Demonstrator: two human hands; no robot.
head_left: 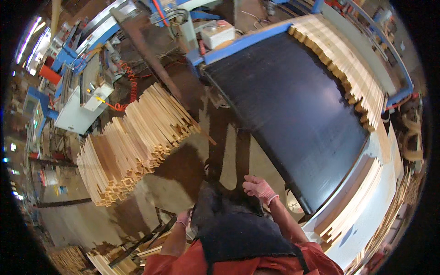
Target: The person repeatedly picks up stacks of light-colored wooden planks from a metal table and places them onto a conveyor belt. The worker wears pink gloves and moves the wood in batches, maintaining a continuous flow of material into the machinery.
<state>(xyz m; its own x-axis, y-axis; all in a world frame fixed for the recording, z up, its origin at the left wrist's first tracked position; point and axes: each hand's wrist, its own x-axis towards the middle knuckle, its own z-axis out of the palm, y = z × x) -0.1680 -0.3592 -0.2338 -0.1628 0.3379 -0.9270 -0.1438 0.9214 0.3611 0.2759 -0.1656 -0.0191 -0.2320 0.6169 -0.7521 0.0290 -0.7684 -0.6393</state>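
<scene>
My right hand [259, 189], in a pink-and-white knit glove, hangs in front of my dark apron [243, 233]. Its fingers are loosely bent and a little apart, with nothing seen in them. It is nearest to the left edge of the black conveyor belt [298, 114], without touching it. My left hand [184, 217] is down beside the apron at my left, also gloved at the wrist. Its fingers are mostly hidden, so whether it holds anything does not show. Ahead on the left lies a wide stack of thin wooden strips [137, 137].
A row of wooden pieces with uneven ends [339, 68] lies along the belt's far right. More wooden strips [353, 201] rest on a pale table [366, 224] at my right. A blue-and-white machine [82, 105] stands at far left. Loose strips [110, 263] lie low on the left.
</scene>
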